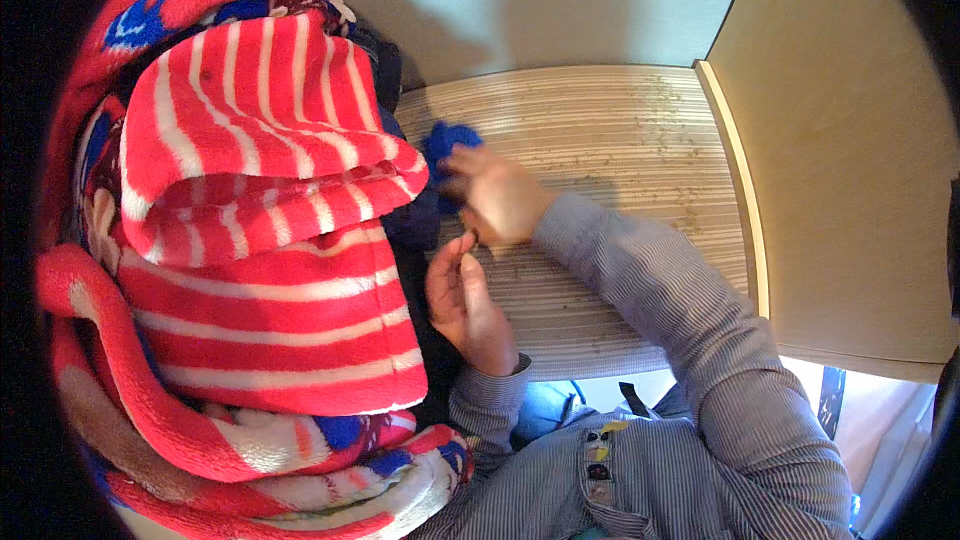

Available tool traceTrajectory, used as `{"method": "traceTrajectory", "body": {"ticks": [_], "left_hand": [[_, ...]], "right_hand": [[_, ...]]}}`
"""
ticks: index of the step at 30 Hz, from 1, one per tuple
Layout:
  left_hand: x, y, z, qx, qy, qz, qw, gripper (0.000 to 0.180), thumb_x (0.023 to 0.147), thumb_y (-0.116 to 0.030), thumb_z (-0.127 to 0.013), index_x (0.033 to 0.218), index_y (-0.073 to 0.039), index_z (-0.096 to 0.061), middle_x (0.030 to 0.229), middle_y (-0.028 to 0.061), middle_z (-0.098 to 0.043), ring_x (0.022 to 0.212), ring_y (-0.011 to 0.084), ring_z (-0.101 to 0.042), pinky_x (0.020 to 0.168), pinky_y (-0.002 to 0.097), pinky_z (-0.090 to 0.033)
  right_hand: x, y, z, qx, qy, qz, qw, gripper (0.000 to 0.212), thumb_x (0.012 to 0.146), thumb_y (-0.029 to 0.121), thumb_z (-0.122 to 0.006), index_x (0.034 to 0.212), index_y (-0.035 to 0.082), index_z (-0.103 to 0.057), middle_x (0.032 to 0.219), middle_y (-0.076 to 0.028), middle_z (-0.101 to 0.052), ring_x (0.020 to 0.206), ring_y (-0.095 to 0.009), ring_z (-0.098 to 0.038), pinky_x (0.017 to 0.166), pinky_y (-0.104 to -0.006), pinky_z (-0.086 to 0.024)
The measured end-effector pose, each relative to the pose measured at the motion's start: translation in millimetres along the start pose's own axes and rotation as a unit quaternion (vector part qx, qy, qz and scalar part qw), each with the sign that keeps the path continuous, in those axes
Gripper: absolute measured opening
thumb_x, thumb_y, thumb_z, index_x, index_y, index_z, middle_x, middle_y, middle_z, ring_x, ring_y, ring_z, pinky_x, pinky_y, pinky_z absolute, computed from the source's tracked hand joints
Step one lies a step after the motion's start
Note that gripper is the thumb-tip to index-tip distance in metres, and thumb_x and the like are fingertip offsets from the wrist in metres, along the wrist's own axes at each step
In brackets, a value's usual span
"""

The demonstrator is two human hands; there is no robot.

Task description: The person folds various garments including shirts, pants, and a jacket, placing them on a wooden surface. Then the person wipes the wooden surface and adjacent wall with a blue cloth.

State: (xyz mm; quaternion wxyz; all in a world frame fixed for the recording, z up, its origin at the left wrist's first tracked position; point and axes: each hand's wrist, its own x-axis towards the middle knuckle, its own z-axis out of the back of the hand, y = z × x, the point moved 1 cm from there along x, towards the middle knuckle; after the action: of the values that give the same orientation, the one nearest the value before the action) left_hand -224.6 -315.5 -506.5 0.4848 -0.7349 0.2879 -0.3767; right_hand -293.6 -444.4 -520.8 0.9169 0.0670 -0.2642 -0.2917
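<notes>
1. Blue fuzzy cloth [448, 143] lies on the striped wooden shelf [620, 130], by the red-and-white blanket pile [270, 240]
2. Right hand [497, 195] pinches the cloth
3. Left hand [465, 305] is open, holding nothing, just below

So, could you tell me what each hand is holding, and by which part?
The right hand grips a blue cloth at its near end; the left hand holds nothing.
</notes>
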Motion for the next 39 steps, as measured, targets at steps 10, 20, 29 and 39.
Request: {"method": "traceTrajectory", "body": {"ticks": [10, 20, 29, 39], "left_hand": [[-4, -2, 0, -0.041, -0.048, -0.065, 0.996, 0.032, 0.084, -0.005, -0.047, 0.115, 0.003, -0.043, 0.102, 0.0172, -0.057, 0.098, 0.0210, -0.052, 0.091, 0.0325, -0.034], [-1, 3, 0, -0.051, -0.053, -0.026, 0.997, 0.032, 0.087, -0.012, -0.048, 0.115, 0.002, -0.043, 0.101, 0.0157, -0.058, 0.097, 0.0192, -0.052, 0.090, 0.0310, -0.034], [1, -4, 1, -0.020, -0.087, -0.039, 0.995, 0.033, 0.088, -0.016, -0.045, 0.118, 0.000, -0.042, 0.101, 0.0119, -0.057, 0.096, 0.0177, -0.052, 0.083, 0.0296, -0.033], [1, -1, 4, -0.041, -0.079, -0.009, 0.996, 0.032, 0.088, -0.007, -0.044, 0.118, 0.004, -0.039, 0.105, 0.0191, -0.054, 0.100, 0.0205, -0.050, 0.093, 0.0319, -0.032]], "right_hand": [[-29, -32, 17, 0.058, -0.049, 0.016, 0.997, 0.034, 0.064, 0.005, -0.056, 0.097, 0.006, -0.062, 0.116, -0.015, -0.053, 0.112, -0.035, -0.044, 0.092, -0.0446, -0.037], [-10, -49, 16, -0.038, 0.012, -0.048, 0.998, 0.033, 0.076, 0.021, -0.057, 0.105, 0.006, -0.058, 0.121, -0.018, -0.048, 0.117, -0.037, -0.040, 0.097, -0.0476, -0.032], [-64, 41, 23, 0.125, 0.071, 0.060, 0.988, 0.029, 0.071, 0.014, -0.060, 0.099, 0.007, -0.059, 0.118, -0.015, -0.050, 0.117, -0.034, -0.040, 0.097, -0.0472, -0.032], [-60, -110, 64, -0.138, -0.134, -0.284, 0.939, 0.028, 0.076, 0.016, -0.053, 0.099, 0.004, -0.061, 0.114, -0.017, -0.054, 0.111, -0.036, -0.045, 0.094, -0.0440, -0.036]]}}
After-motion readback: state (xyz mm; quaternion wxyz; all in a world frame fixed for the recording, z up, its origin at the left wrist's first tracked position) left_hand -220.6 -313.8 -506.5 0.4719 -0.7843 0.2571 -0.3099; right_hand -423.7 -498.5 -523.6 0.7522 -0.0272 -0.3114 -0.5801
